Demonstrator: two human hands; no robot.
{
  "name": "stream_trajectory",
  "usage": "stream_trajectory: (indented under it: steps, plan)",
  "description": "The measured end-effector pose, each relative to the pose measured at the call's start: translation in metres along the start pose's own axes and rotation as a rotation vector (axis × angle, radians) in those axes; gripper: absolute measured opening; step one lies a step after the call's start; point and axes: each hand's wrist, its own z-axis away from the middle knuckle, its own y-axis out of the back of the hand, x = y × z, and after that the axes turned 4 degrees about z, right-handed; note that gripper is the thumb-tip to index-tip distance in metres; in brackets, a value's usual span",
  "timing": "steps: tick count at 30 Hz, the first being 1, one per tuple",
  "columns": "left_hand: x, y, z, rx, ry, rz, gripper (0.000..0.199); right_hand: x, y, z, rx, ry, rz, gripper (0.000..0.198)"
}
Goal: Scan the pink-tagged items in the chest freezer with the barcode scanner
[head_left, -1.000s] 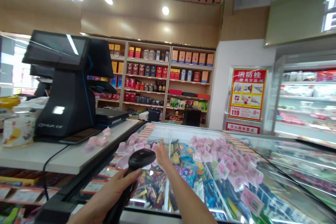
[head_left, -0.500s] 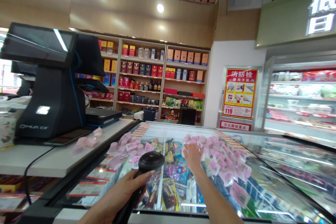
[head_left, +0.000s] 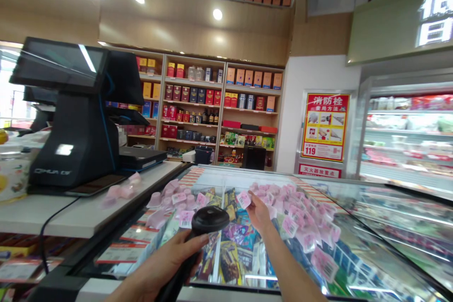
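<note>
My left hand (head_left: 175, 257) is wrapped round the handle of a black handheld barcode scanner (head_left: 210, 218), its head tilted up over the freezer's glass top (head_left: 208, 177). Between the fingers of my right hand (head_left: 260, 213) is a small pink packet (head_left: 244, 199) with a white barcode label, raised to the right of the scanner head. Close to that hand lies a large heap of similar pink packets (head_left: 300, 214) on the glass. A smaller group of pink packets (head_left: 177, 200) sits left of the scanner.
Colourful ice cream wrappers (head_left: 233, 255) show beneath the glass. At left, a black checkout terminal (head_left: 76, 137) stands on a white counter (head_left: 85, 217) with a few pink packets (head_left: 122, 192) near its edge. A cable (head_left: 44, 226) hangs off it. Stocked shelves (head_left: 193, 108) stand behind.
My right hand has lifted a pink packet from the heap and turned it so its label shows. The scanner in my left hand has shifted slightly right in the picture.
</note>
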Motion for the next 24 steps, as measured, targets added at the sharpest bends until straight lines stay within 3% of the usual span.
stream_trajectory:
  steps: [8,10,14,18,24]
  plan:
    - [-0.003,0.005,-0.005,-0.009,-0.014,-0.036,0.036,0.002,0.001,0.001,0.01,0.018,0.061,0.02]
    - [-0.005,0.009,-0.008,0.041,-0.003,-0.055,0.039,0.005,0.0,0.003,0.031,0.057,0.206,0.027]
    - [-0.008,0.019,-0.012,0.174,0.005,-0.058,0.04,0.015,-0.009,0.007,0.075,0.244,0.709,0.031]
    - [-0.01,0.029,-0.011,0.207,-0.015,-0.028,0.04,0.032,-0.028,0.011,0.052,0.336,1.11,0.031]
    - [-0.008,0.041,0.001,0.213,-0.031,-0.015,0.037,0.057,-0.072,0.023,0.034,0.293,1.334,0.032]
